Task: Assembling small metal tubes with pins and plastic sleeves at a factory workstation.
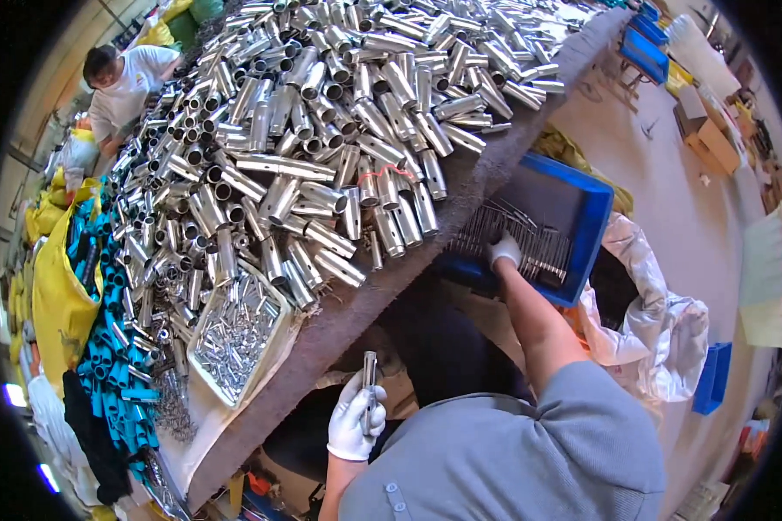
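My left hand, in a white glove, is closed around a short shiny metal tube held upright just off the table's edge. My right hand, also gloved in white, reaches down into a blue crate on the right. Rows of thin metal rods lie in that crate, and the hand is at their left part. Its fingers are too dark and small to make out. A large heap of chromed metal tubes covers the table ahead of me.
A white tray of small metal parts stands at the table's near edge. Teal tubes and a yellow sack are on the left. Another person works at the far left. White sacking lies beyond the crate, near cardboard boxes.
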The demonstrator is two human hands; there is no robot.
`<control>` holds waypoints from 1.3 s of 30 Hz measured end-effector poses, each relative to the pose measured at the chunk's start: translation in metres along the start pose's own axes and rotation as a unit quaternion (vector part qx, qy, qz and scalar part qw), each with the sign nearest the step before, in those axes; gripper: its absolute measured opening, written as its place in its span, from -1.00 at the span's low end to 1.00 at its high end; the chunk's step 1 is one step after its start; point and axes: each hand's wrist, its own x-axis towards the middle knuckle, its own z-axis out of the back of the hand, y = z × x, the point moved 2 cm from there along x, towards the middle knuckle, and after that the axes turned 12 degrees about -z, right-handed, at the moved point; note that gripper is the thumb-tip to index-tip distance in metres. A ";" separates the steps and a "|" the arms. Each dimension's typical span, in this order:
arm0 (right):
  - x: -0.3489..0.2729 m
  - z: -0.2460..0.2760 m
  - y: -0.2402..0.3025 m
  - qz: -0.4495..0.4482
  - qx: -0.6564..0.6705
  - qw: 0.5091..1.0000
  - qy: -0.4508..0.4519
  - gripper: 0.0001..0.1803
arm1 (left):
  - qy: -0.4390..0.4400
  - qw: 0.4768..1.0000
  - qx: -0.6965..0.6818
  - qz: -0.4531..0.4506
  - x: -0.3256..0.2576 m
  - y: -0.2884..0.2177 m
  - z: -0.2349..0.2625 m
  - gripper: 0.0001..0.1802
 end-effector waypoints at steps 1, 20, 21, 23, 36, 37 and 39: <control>-0.006 0.001 0.005 0.008 -0.003 0.997 -0.079 -0.59 | 0.000 1.000 0.001 0.001 0.001 0.001 0.000 -0.45; -0.016 -0.076 0.065 -0.116 0.054 0.988 0.086 -0.76 | -0.024 0.999 -0.032 0.015 0.010 0.008 -0.007 -0.47; -0.020 -0.076 0.068 -0.098 0.031 0.991 0.089 -0.76 | -0.027 0.999 -0.034 0.013 0.009 0.008 -0.007 -0.47; -0.021 -0.069 0.059 -0.082 0.019 0.991 0.108 -0.74 | -0.024 0.999 -0.026 0.014 0.008 0.008 -0.006 -0.48; -0.177 0.194 0.073 0.074 0.560 0.732 0.381 -0.83 | 0.130 0.982 -0.134 0.008 0.000 -0.026 -0.011 -0.47; -0.198 0.215 0.093 0.133 0.498 0.739 0.434 -0.86 | 0.139 0.981 -0.132 0.001 0.000 -0.028 -0.010 -0.50; -0.226 0.240 0.126 0.205 0.366 0.743 0.522 -0.86 | 0.136 0.982 -0.128 0.011 -0.001 -0.031 -0.004 -0.47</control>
